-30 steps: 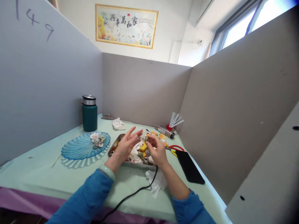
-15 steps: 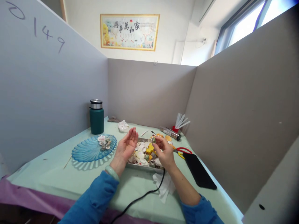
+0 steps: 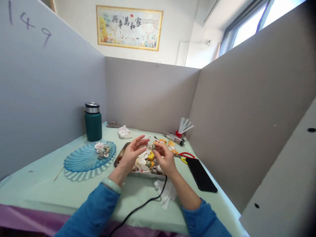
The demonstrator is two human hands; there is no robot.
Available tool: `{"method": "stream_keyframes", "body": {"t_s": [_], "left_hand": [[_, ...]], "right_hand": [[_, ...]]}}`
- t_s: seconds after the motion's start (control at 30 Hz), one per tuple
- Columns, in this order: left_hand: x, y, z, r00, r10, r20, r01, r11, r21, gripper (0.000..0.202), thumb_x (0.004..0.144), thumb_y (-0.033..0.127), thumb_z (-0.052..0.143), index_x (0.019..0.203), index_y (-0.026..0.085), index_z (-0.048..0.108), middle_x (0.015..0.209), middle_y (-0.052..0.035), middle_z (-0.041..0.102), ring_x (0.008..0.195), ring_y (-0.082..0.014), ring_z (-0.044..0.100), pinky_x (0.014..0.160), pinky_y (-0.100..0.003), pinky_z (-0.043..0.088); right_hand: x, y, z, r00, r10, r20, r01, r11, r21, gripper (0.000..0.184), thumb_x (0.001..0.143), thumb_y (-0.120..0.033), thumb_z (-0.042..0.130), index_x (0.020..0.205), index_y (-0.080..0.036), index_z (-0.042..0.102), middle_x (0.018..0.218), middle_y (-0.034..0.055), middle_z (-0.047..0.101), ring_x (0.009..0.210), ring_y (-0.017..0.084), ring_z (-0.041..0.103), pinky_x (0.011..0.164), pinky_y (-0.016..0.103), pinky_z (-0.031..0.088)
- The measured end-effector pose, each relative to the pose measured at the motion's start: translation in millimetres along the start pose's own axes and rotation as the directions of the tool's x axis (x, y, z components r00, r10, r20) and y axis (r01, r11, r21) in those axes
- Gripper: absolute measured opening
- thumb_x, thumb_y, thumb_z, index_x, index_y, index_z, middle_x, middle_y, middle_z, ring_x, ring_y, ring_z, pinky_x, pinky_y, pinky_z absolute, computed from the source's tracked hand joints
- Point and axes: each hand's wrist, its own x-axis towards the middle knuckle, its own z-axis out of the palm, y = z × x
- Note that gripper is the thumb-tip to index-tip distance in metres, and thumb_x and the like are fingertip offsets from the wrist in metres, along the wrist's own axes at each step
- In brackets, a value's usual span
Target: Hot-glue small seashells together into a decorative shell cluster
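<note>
Over a metal tray heaped with white, yellow and greenish shells, both hands hover close together. My left hand is open, its fingers apart and a little curled, with nothing in it. Between the thumb and fingers of my right hand is a small grey-green shell, partly hidden by the fingertips. To the left, a blue scalloped plate carries a cluster of shells at its right side.
A green flask stands behind the plate. Right of the tray lie red-and-yellow scissors and a black phone-like slab. A black cable and crumpled tissue lie in front. White sticks stand in a red holder at the back.
My left hand has turned from palm up to palm inward and come nearer my right hand, baring the tray's left end. The right hand keeps its pinch. The view has shifted slightly rightward.
</note>
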Motion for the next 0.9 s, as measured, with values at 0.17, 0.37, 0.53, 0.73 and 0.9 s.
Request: {"method": "stream_keyframes", "body": {"t_s": [0.17,0.37,0.53,0.73,0.9], "left_hand": [[-3.7,-3.9,8.8,0.997,0.038,0.069,-0.046,0.992,0.121,0.066,0.069,0.019,0.072,0.129,0.022,0.045,0.116,-0.0113,0.062,0.115,-0.0244,0.053,0.091,-0.037,0.045],[-3.4,-5.6,10.9,0.997,0.069,0.024,-0.071,0.986,0.148,0.071,0.069,0.020,0.072,0.132,0.022,0.039,0.106,-0.0084,0.064,0.104,-0.0219,0.058,0.082,-0.033,0.049],[-4.1,-5.0,13.0,0.999,0.050,0.013,-0.051,0.991,0.127,0.069,0.068,0.020,0.073,0.130,0.021,0.041,0.101,-0.0077,0.066,0.093,-0.0198,0.062,0.079,-0.033,0.049],[-4.9,-3.8,13.7,0.999,0.030,0.017,-0.032,0.989,0.141,0.066,0.067,0.021,0.074,0.126,0.018,0.044,0.102,-0.0088,0.067,0.096,-0.0207,0.062,0.081,-0.033,0.049],[-4.3,-4.0,13.2,0.999,0.025,0.028,-0.030,0.984,0.175,0.062,0.069,0.021,0.072,0.125,0.018,0.044,0.105,-0.0102,0.066,0.099,-0.0218,0.061,0.084,-0.034,0.048]], "right_hand": [[-1.3,-1.1,1.9,0.999,-0.024,0.046,0.025,1.000,-0.010,0.021,0.084,-0.027,0.057,0.104,-0.020,0.059,0.083,0.0019,0.061,0.061,0.011,0.056,0.057,0.023,0.049],[-2.0,-1.3,1.8,0.999,-0.022,0.043,0.022,1.000,-0.005,0.021,0.084,-0.027,0.057,0.104,-0.020,0.060,0.080,0.0020,0.061,0.059,0.012,0.056,0.057,0.024,0.050],[-3.1,2.1,1.4,0.999,-0.021,0.031,0.021,1.000,0.002,0.020,0.084,-0.028,0.057,0.103,-0.020,0.060,0.082,0.0034,0.063,0.063,0.013,0.058,0.059,0.026,0.051],[-3.7,1.1,-0.4,0.998,-0.048,0.033,0.049,0.998,-0.047,0.019,0.084,-0.026,0.058,0.102,-0.021,0.061,0.084,0.0034,0.064,0.067,0.014,0.059,0.063,0.027,0.051],[-2.9,1.0,-1.0,0.998,-0.057,0.036,0.060,0.995,-0.078,0.018,0.084,-0.024,0.058,0.101,-0.020,0.061,0.084,0.0034,0.064,0.066,0.014,0.058,0.063,0.026,0.050]]}}
